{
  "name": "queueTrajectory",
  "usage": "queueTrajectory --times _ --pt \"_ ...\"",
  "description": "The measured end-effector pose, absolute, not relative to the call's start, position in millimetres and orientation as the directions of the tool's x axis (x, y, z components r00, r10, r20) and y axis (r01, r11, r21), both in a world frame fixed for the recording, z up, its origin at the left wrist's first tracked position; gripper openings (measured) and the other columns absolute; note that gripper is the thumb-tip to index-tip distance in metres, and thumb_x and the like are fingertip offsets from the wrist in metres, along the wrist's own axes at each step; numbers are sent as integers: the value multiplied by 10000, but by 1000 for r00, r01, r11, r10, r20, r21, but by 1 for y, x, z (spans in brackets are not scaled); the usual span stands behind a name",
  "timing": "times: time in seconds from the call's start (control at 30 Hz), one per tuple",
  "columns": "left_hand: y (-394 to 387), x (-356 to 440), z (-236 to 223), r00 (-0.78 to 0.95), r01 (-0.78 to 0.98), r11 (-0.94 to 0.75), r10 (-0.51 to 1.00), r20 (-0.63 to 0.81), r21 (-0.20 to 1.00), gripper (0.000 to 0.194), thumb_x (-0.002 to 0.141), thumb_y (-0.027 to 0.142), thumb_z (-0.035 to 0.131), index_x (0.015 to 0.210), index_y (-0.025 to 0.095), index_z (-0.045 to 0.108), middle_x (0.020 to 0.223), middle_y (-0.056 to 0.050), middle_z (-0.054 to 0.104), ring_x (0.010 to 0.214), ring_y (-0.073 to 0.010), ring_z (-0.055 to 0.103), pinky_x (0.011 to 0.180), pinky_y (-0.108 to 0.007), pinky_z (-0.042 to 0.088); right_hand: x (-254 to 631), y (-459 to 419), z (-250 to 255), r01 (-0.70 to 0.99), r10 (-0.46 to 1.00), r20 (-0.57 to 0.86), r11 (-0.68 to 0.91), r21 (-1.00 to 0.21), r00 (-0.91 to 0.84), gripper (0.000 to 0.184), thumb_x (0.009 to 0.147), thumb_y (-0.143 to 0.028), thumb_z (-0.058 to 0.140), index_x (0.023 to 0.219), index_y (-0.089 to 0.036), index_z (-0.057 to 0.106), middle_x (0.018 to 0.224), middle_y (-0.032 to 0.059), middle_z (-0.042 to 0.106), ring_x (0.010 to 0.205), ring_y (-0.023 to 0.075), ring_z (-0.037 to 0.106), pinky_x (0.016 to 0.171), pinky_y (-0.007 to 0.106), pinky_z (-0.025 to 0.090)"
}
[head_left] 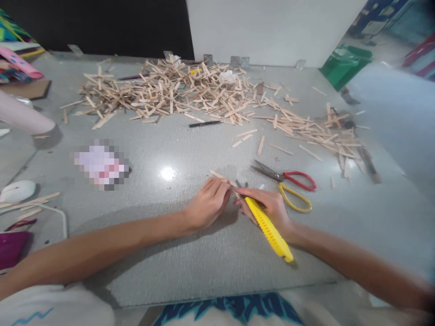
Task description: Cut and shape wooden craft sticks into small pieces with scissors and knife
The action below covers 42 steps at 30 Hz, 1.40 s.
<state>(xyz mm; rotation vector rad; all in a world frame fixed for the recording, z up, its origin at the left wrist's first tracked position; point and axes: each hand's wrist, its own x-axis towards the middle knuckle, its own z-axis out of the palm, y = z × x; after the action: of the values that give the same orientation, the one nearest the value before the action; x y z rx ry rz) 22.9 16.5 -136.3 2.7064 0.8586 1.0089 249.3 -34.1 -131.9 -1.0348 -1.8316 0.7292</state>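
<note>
Near the middle of the grey table, my left hand [210,202] is closed around a thin wooden craft stick [217,174], whose far end pokes out above the fingers. My right hand [268,206] grips a yellow utility knife [270,231], its handle slanting down toward me. The knife's blade end meets the stick between the two hands, though fingers partly hide the contact. Just beyond my right hand lie scissors [283,179] with one red and one yellow handle loop, their blades slightly apart.
A big heap of craft sticks [163,93] spreads along the back, trailing to more sticks [316,131] at right. A black pen [205,123] lies before it. At left are a white mouse [17,191] and a pale roll [23,113]. A green bin [345,65] stands beyond the table.
</note>
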Motion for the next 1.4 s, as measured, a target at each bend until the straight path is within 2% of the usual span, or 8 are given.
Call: queueTrajectory --times 0.1,0.27,0.47,0.7,1.03,1.4 --pt "18 24 -137 628 476 -832 548 553 284 122 1115 114 457 1102 180 558 1059 -113 725 977 -259 707 868 -410 583 248 -33 -130 351 879 389 469 -811 -275 382 988 -133 737 1343 -266 774 1050 35 867 845 192 847 772 272 676" --pt "20 26 -137 652 478 -831 552 519 284 136 1117 119 421 1115 165 549 1037 -117 696 972 -258 688 840 -387 596 250 -31 -132 296 894 331 418 -859 -300 371 998 -163 735 1355 -254 777 1019 43 862 825 198 844 723 270 679" --pt "20 26 -139 672 481 -827 561 483 290 128 1104 127 428 1119 152 552 1030 -130 674 967 -283 671 827 -416 610 251 -29 -131 302 889 328 424 -854 -320 356 1015 -179 722 1356 -259 788 1025 52 863 817 197 835 691 267 682" --pt "20 26 -138 671 470 -821 571 472 326 134 1107 117 421 1133 170 541 1062 -120 684 990 -267 685 834 -409 626 248 -30 -127 259 917 271 348 -901 -292 317 992 -158 725 1294 -224 797 1014 55 861 860 210 851 751 283 696" --pt "18 23 -136 644 468 -807 590 486 360 123 1111 110 458 1154 184 546 1117 -112 726 1043 -264 735 878 -406 642 252 -27 -132 227 955 162 220 -949 -250 337 981 -176 743 1310 -225 789 1006 52 853 861 225 858 766 317 731" --pt "21 15 -148 662 433 -820 571 486 374 219 1086 91 498 1250 183 612 1234 -121 740 1143 -264 708 1001 -430 620 253 -26 -131 194 950 154 211 -958 -273 322 1011 -237 743 1331 -228 783 1016 56 846 895 225 861 777 317 747"
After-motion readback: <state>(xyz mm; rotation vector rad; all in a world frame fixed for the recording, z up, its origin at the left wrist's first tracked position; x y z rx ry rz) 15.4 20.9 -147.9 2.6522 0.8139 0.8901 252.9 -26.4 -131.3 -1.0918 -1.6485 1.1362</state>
